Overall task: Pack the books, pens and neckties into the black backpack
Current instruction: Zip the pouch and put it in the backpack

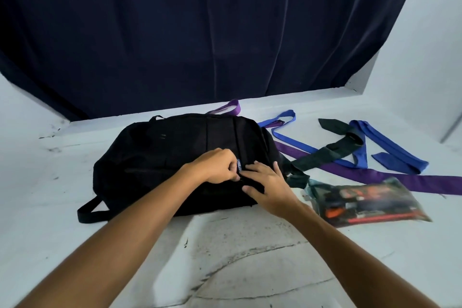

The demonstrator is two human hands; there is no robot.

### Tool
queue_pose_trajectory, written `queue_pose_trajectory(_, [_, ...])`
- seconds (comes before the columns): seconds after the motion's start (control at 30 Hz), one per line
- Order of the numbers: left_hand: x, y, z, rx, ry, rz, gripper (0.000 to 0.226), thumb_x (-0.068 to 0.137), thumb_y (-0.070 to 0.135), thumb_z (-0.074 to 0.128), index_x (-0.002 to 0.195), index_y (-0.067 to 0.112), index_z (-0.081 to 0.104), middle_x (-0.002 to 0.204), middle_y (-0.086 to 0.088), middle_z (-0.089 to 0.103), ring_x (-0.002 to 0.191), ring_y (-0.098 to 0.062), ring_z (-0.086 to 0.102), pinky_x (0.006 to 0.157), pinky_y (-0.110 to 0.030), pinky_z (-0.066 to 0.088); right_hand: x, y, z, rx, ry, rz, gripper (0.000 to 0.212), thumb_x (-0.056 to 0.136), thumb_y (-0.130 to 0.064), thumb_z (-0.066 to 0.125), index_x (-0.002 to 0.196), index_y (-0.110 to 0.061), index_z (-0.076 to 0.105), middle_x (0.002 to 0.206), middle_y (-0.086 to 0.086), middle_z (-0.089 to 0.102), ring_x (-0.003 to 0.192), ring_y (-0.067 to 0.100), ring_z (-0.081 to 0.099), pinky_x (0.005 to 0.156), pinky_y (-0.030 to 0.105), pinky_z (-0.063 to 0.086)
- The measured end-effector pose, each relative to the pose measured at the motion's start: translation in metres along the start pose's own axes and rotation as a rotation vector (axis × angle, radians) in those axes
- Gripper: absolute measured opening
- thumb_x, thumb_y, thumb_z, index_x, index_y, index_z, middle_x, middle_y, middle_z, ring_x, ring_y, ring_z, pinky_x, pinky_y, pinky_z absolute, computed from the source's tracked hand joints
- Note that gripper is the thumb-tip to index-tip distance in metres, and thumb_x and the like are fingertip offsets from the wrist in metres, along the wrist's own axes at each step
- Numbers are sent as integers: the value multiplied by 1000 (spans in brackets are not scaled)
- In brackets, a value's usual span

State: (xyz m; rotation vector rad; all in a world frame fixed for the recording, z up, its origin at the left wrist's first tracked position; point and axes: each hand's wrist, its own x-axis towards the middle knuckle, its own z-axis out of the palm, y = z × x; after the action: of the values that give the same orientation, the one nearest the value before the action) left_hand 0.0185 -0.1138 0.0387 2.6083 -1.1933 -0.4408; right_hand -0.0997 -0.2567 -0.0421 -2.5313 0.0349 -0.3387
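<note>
Two bare forearms reach in from six o'clock, the left from the seven o'clock corner and the right from the five o'clock corner, and meet over the near face of the black backpack (175, 152), which lies flat on the white surface (237, 257) just left of centre. The left hand (217, 166) sits knuckles up with its fingers curled and their tips pinching something small at a blue tag (239, 165) on the bag; whether that is a zip pull is too small to tell. Touching it at three o'clock, the right hand (266, 186) rests on the dark fabric, fingers spread and lightly bent, the thumb tucked along the bag's near edge so that a fold of cloth seems held between thumb and fingers. The bag looks closed, and nothing of its inside shows; one strap (87, 210) loops out on the surface at eight o'clock of it. Just beside the right wrist, at three o'clock, lies a clear plastic pouch (367, 202) with dark, orange and red items inside, blurred beyond telling apart. Farther off, from two to three o'clock, the neckties are strewn on the surface: a long purple tie (375, 176) runs under a dark green tie (325, 152), whose end touches the bag's right side, and blue ties (390, 155) cross one another behind them. A second purple tie (228, 107) peeks out behind the bag at twelve o'clock. Beyond everything hangs a dark navy curtain (200, 32), with a white wall (425, 57) at the right.
</note>
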Motion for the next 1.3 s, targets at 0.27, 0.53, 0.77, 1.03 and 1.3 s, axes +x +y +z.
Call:
queue_pose_trajectory(0.27, [-16, 11, -14, -474, 48, -185, 16, 84, 17, 76, 77, 4, 69, 60, 0, 60, 45, -4, 48, 41, -17, 34, 33, 0, -18, 176, 108, -13, 38, 71, -35, 84, 105, -18, 77, 116, -7, 66, 118, 9, 49, 108, 43, 36])
queue_pose_trajectory(0.53, [-55, -17, -45, -327, 84, -313, 16, 80, 16, 79, 75, 3, 71, 66, -10, 67, 48, -11, 54, 39, -15, 38, 37, 9, -31, 210, 33, -19, 22, 70, -28, 86, 87, -17, 77, 98, -10, 65, 104, 10, 56, 99, 31, 42])
queue_pose_trajectory(0.77, [-145, -120, -94, -348, 239, -545, 19, 79, 6, 79, 63, 4, 68, 54, -6, 60, 45, -12, 50, 41, -19, 39, 40, 8, -35, 168, -28, -31, 21, 72, -24, 85, 86, -12, 76, 96, -6, 65, 91, 7, 59, 85, 11, 41])
queue_pose_trajectory(1.03, [-173, -167, -74, -487, 309, -595, 14, 78, 3, 79, 71, -4, 70, 53, -7, 59, 45, -13, 48, 40, -20, 37, 44, 0, -21, 164, -91, -33, 17, 71, -24, 86, 81, -20, 73, 92, -10, 63, 91, 9, 62, 94, 33, 48])
queue_pose_trajectory(1.3, [-143, -128, -97, -93, 375, -587, 21, 65, 35, 89, 65, 20, 74, 71, 4, 69, 75, -13, 62, 65, -27, 46, 32, 9, -28, 195, -79, 36, 26, 69, -30, 86, 92, -24, 76, 102, -13, 63, 97, 0, 60, 91, 12, 41])
